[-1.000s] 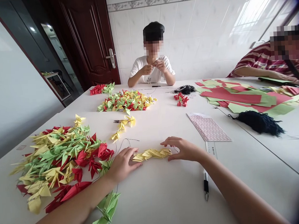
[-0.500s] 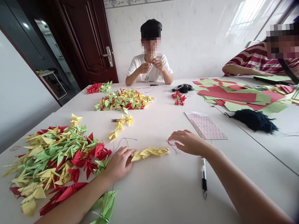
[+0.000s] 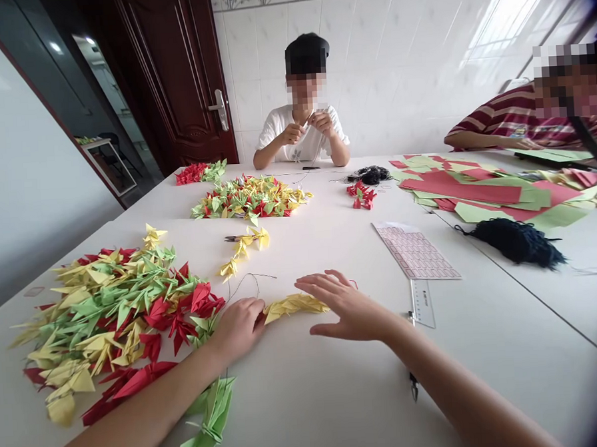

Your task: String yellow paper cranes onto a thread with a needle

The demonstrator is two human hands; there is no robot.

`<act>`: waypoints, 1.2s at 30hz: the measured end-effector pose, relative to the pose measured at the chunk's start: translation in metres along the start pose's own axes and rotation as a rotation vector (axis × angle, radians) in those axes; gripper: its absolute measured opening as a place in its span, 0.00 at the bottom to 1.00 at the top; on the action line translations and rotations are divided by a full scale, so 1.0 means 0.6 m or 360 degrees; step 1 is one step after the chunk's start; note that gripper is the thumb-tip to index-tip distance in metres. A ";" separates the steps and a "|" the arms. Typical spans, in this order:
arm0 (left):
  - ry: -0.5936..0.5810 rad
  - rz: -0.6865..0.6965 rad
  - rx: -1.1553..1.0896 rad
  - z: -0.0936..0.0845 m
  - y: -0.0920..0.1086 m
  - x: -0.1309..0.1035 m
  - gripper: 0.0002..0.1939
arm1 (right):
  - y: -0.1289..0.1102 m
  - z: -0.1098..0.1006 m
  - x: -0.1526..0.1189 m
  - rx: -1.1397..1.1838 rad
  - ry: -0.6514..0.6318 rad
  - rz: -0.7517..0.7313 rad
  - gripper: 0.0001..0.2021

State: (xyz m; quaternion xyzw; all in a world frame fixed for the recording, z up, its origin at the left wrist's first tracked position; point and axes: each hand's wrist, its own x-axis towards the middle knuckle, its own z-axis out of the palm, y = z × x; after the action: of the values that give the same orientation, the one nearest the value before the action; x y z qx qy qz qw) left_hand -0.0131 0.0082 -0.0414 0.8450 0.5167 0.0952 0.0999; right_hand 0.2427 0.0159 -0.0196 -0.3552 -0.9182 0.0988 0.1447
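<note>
A string of yellow folded paper pieces (image 3: pixel 293 305) lies on the white table in the middle. My left hand (image 3: pixel 240 326) is closed at its left end, fingertips pressed together on that end. Over the right end hovers my right hand (image 3: pixel 345 308), open, fingers spread and pointing left, holding nothing. A bit of red thread shows just behind the right fingers. Thin dark thread (image 3: pixel 251 275) curls on the table beyond my left hand.
Yellow, green and red folded papers (image 3: pixel 117 300) heap at left. A pink-patterned sheet (image 3: pixel 417 250), ruler (image 3: pixel 423 302) and black yarn (image 3: pixel 512 242) lie right. A pen is partly under my right arm. Two people sit across the table, one handling something small.
My right hand has moved left from the red thread to over the right end of the yellow string, its fingers now spread. My left hand has barely moved.
</note>
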 end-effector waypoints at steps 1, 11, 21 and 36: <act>-0.0008 0.0007 -0.0004 0.000 0.000 0.000 0.04 | -0.009 0.010 0.004 -0.0020 0.0009 -0.0015 0.35; 0.0051 0.0082 -0.0231 -0.003 -0.006 0.000 0.06 | 0.015 0.058 0.014 0.0158 0.0106 0.0097 0.15; 0.0126 0.0286 -0.0414 0.010 -0.004 -0.001 0.10 | 0.013 0.040 0.009 0.0138 0.0103 0.0122 0.25; 0.0039 0.0312 -0.0452 0.011 0.003 0.001 0.13 | -0.035 0.049 0.029 0.0064 0.0123 0.0163 0.11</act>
State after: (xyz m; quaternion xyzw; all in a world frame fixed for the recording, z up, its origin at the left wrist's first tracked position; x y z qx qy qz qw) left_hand -0.0095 0.0075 -0.0473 0.8675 0.4143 0.1869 0.2022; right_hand 0.2074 0.0101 -0.0377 -0.4022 -0.8905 0.1106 0.1818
